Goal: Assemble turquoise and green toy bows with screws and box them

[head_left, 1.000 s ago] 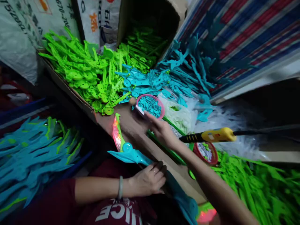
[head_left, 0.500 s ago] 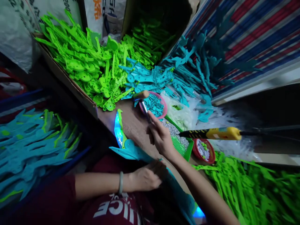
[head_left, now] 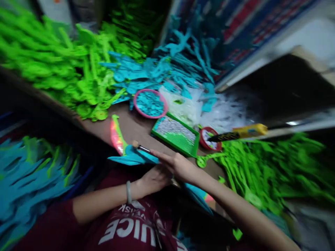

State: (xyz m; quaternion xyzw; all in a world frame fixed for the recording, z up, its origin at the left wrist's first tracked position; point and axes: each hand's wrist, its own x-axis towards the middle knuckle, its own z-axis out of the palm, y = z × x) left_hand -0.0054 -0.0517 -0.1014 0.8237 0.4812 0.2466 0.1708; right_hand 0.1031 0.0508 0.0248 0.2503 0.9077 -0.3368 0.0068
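My right hand (head_left: 178, 165) grips a small tool with a wooden knob end (head_left: 140, 147), its tip lying over a blue and green plastic toy (head_left: 128, 153) whose light glows pink. My left hand (head_left: 154, 179) holds that toy from below, close to my chest, with a bracelet on the wrist. The picture is blurred by motion.
A pink-rimmed bowl of blue parts (head_left: 150, 103), a green tray of small screws (head_left: 175, 134) and a red bowl (head_left: 209, 137) sit on the brown bench. A yellow electric screwdriver (head_left: 240, 132) hangs at right. Heaps of green parts (head_left: 60, 69) and blue parts (head_left: 183, 59) surround the bench.
My right hand drew back from the pink-rimmed bowl with the knobbed tool and brought it down onto the toy. The toy's light went from blue to pink. My head swung, blurring the view.
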